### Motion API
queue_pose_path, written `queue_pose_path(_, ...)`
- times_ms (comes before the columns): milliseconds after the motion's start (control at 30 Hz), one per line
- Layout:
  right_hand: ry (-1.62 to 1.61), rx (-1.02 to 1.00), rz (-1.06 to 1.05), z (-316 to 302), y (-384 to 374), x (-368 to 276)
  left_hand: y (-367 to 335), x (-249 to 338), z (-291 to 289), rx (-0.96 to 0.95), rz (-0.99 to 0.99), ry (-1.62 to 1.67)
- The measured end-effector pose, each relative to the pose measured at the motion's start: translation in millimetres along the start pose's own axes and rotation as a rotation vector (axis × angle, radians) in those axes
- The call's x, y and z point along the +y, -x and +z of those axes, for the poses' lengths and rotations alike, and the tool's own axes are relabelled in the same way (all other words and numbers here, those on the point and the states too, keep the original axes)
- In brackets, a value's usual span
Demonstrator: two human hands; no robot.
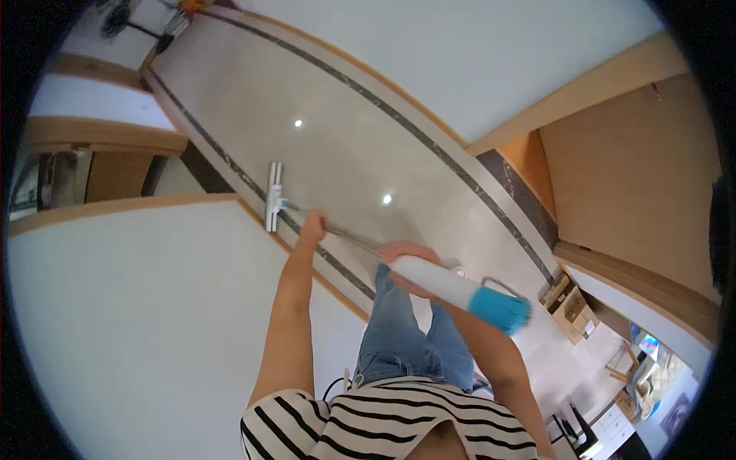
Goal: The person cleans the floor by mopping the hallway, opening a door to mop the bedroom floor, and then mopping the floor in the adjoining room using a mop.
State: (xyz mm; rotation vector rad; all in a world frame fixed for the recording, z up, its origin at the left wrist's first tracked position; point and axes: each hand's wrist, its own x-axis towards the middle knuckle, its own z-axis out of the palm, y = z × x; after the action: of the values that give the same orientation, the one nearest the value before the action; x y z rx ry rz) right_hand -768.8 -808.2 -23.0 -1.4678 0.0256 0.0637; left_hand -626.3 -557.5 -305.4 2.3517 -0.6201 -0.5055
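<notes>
A long-handled mop [353, 238] slants across the floor in front of me. Its white, two-bar head [274, 197] lies by the left wall, over the dark border strip. My left hand [313, 228] is closed round the grey pole a little above the head. Higher up, my right hand [410, 264] wraps the handle where the pole meets a thick white section [435, 280]. That section ends in a blurred blue part [500, 310], close to my right forearm; what this end is I cannot make out.
Pale glossy floor [337, 146] runs between white walls. Doorways open on the left and right; the brown door [632, 184] is at right. Cardboard boxes [571, 310] stand at lower right, with a chair [622, 362] beyond. A black fan-like object [116, 21] is at far left.
</notes>
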Motion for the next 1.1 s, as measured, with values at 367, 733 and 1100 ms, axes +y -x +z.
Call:
queue_pose_path(367,0.077,0.393,-0.029,-124,79,-34,-89,177,91,-0.069,-0.017,-0.100)
queue_pose_path(733,0.185,0.761,0.093,-198,230,-49,-121,319,229,-0.449,0.379,-0.212)
queue_pose_path(1100,0.266,1.245,0.252,-192,486,-182,102,552,347,-0.797,0.905,0.001)
